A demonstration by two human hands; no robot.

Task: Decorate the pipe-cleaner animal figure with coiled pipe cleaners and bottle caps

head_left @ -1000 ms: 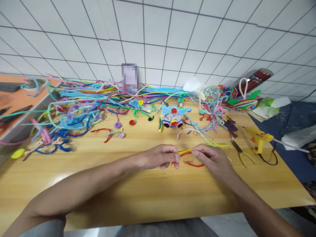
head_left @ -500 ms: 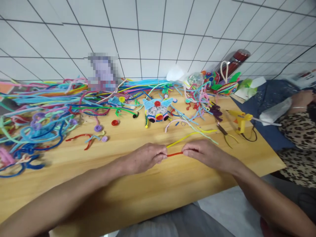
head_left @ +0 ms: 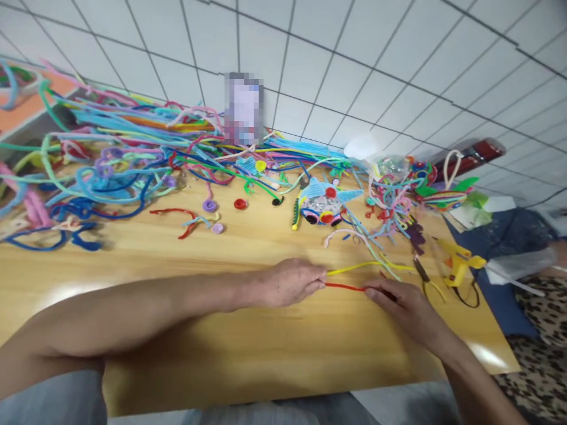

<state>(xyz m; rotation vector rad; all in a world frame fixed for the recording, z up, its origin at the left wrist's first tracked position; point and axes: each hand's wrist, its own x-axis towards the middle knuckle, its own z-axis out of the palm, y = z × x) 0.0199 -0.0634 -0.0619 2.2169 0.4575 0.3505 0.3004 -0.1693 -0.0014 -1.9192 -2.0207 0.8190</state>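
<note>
A red pipe cleaner is stretched between my two hands, low over the table. My left hand pinches it at the left end, fingers closed. From those same fingers a yellow pipe cleaner runs off to the right, behind the red one. My right hand grips the red strand between thumb and forefinger. Just beyond the hands stands a small craft figure with a clear body, light-blue pointed pieces and round coiled eyes. The strand ends inside my fingers are hidden.
Many loose pipe cleaners cover the table's left and back. Coiled pieces, one red, lie mid-table. Pliers and a yellow glue gun lie at the right. Beyond the table's right edge is another person's leopard-print clothing.
My hands have drawn farther apart, and more of the red pipe cleaner shows between them. The camera view has turned left and tilted, so the scene sits farther right.
</note>
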